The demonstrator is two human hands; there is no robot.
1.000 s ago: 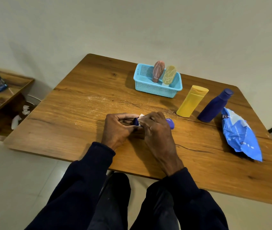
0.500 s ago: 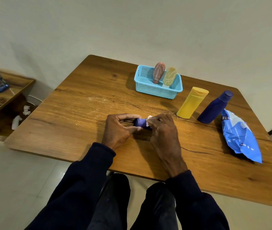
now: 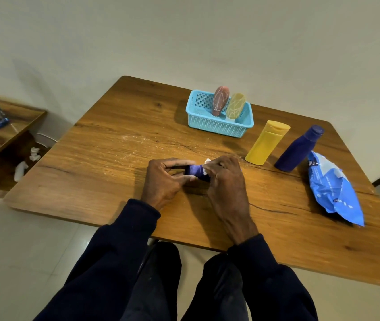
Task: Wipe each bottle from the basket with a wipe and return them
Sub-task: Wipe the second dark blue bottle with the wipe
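My left hand (image 3: 164,179) is partly curled, thumb and fingertips pinched on one end of a small purple bottle (image 3: 194,171) that lies crosswise, low over the wooden table (image 3: 114,163). My right hand (image 3: 225,177) is closed over the bottle's other end, pressing a white wipe (image 3: 207,166) against it; only a crumpled corner of the wipe shows at my knuckles. Most of the bottle is hidden under that hand, and I cannot tell whether it rests on the tabletop or is held just above it.

Count of bottles: five. One in my hands. Two in the light blue basket (image 3: 219,125) at the far side of the table: a reddish-brown patterned bottle (image 3: 220,100) and a pale yellow patterned bottle (image 3: 235,105), standing side by side and leaning against the basket's right end. Two out on the table to the right of the basket: a yellow flip-cap bottle (image 3: 266,142) and a dark blue bottle (image 3: 299,149), both upright, near each other but apart.

Count of baskets: one. Count of wipe packs: one, a blue pack (image 3: 333,188) lying flat near the right edge, just beside the dark blue bottle's base. Wipes in use: one.

Both forearms are in dark sleeves (image 3: 263,274).
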